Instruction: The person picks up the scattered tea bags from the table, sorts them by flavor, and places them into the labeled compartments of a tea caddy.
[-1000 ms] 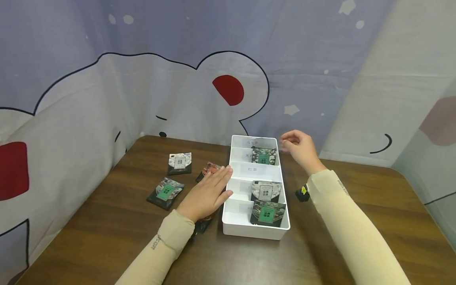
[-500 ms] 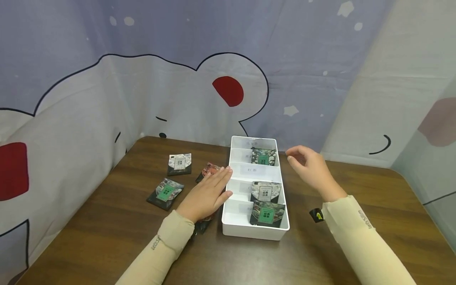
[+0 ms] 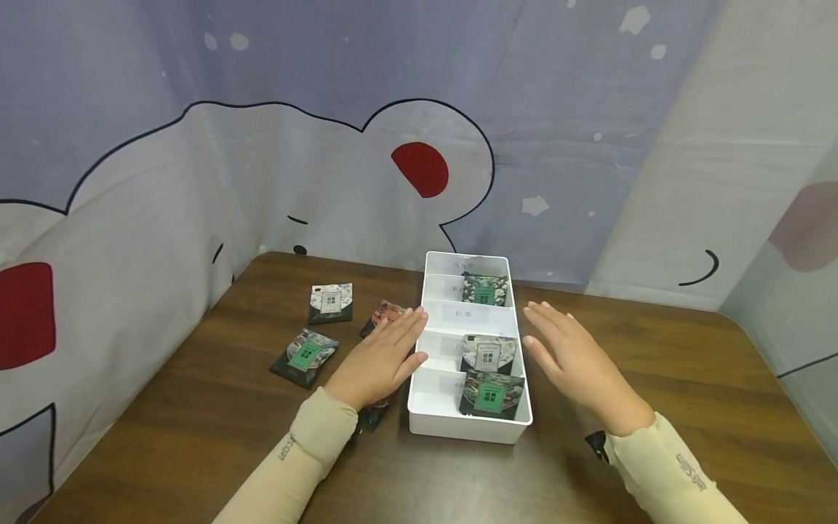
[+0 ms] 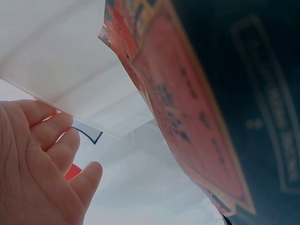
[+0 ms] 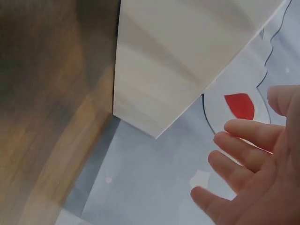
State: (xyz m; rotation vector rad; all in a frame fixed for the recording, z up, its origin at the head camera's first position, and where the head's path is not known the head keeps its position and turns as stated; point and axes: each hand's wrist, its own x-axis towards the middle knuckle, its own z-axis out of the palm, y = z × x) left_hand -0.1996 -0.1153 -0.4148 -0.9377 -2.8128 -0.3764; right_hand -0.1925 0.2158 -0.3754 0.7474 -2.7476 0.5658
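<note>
A white divided box point(image 3: 458, 429) stands lengthwise between my two hands. Flat against its left side, my left hand point(image 3: 376, 364) has its fingertips right at the rim, fingers straight. My right hand point(image 3: 579, 364) hovers off the right side, fingers extended, holding nothing; the right wrist view shows that hand point(image 5: 253, 164) spread beside the box's outer wall point(image 5: 168, 56). In the box lie a green-labelled tea sachet point(image 3: 491, 397) at the front, a white-labelled sachet point(image 3: 488, 354) behind it, and another green-labelled sachet point(image 3: 484, 290) farther back.
Left of the box on the wooden table point(image 3: 216, 407) lie a white-labelled sachet point(image 3: 330, 302), a green-labelled sachet point(image 3: 305, 356) and a red sachet point(image 3: 386, 313). Another dark sachet point(image 3: 373, 415) is partly hidden by my left wrist. A patterned curtain point(image 3: 294, 167) hangs behind.
My right hand has moved back toward me along the box's right side, and its curled fingers have straightened. The left hand and the sachets have stayed in place.
</note>
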